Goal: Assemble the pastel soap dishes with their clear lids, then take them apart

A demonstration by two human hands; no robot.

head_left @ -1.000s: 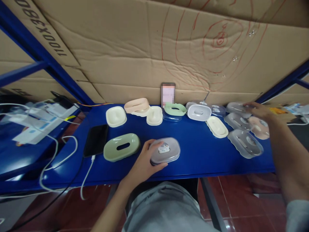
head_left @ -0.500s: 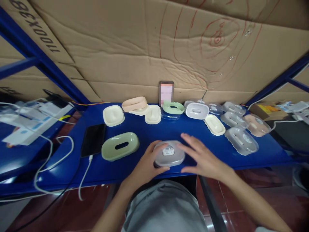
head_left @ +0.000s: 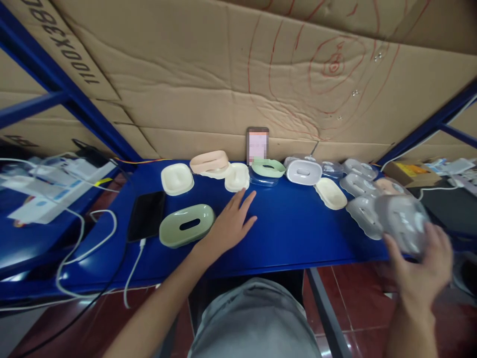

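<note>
My right hand [head_left: 425,258] grips a grey soap box with a clear lid [head_left: 404,221], somewhat blurred, at the right end of the table. It overlaps a group of clear-lidded soap boxes [head_left: 361,185] there. My left hand [head_left: 233,219] is open, fingers spread, over the middle of the table and holding nothing. Beside its wrist lies a green soap dish shell [head_left: 203,214] with a slot in its base. Just beyond the fingertips is a small cream tray [head_left: 237,177]. Another cream tray [head_left: 177,179] lies to the left.
At the back stand a peach shell [head_left: 209,161], a light green shell [head_left: 274,167] and a pale lilac shell [head_left: 303,172]. A cream insert [head_left: 331,194] lies right of centre. A black phone [head_left: 146,216] with a white cable is on the left; another phone [head_left: 258,144] leans against the cardboard.
My right hand has carried the grey soap box from the front middle to the right end. My left hand has let go of it and moved forward, fingers spread.
</note>
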